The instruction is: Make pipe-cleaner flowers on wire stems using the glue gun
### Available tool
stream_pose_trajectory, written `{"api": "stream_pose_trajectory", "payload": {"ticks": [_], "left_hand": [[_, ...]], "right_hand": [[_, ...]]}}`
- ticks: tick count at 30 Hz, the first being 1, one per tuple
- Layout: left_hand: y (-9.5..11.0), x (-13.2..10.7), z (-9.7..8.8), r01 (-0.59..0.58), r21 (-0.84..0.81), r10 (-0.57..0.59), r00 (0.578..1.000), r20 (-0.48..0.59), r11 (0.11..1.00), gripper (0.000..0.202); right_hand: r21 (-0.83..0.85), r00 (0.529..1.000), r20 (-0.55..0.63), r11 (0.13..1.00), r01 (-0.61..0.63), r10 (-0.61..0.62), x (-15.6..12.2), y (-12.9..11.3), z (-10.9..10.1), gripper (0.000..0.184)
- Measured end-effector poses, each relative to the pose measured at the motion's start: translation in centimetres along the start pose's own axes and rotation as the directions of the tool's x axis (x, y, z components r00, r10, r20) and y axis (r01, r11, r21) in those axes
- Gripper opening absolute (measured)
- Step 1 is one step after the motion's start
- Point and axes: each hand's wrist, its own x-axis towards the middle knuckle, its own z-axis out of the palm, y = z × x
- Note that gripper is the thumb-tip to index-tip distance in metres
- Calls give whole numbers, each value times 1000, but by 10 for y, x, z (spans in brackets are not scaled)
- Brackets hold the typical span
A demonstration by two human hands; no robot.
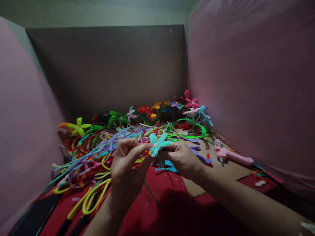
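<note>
A teal pipe-cleaner flower (158,143) with a small pale centre is held up between both hands above the red work surface (157,209). My left hand (126,164) pinches it from the left, fingers closed at its base. My right hand (180,157) grips it from the right and below, fingers curled round the stem part. Loose blue pipe-cleaner pieces (169,165) lie just under the hands.
A big tangle of coloured pipe cleaners (91,154) covers the left. Finished flowers (192,108) stand along the back. A pink glue gun (230,154) rests on a cardboard sheet (221,170) at the right. Pink and dark boards wall the space.
</note>
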Motion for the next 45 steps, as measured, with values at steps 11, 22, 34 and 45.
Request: {"api": "stream_pose_trajectory", "payload": {"ticks": [11, 22, 34, 45], "left_hand": [[-6, 2, -7, -60, -73, 69, 990, 126, 996, 11], [3, 7, 0, -211, 216, 177, 970, 169, 953, 41], [7, -9, 16, -127, 208, 125, 992, 24, 970, 16], [7, -7, 16, 81, 174, -102, 988, 116, 981, 13]], "right_hand": [[175, 992, 110, 982, -74, 55, 0, 6, -3, 19], [-7, 993, -113, 999, 42, -43, -1, 4, -1, 25], [7, 981, -161, 994, 112, -110, -6, 19, 9, 26], [-163, 961, -222, 978, 130, -165, -6, 20, 5, 18]]}}
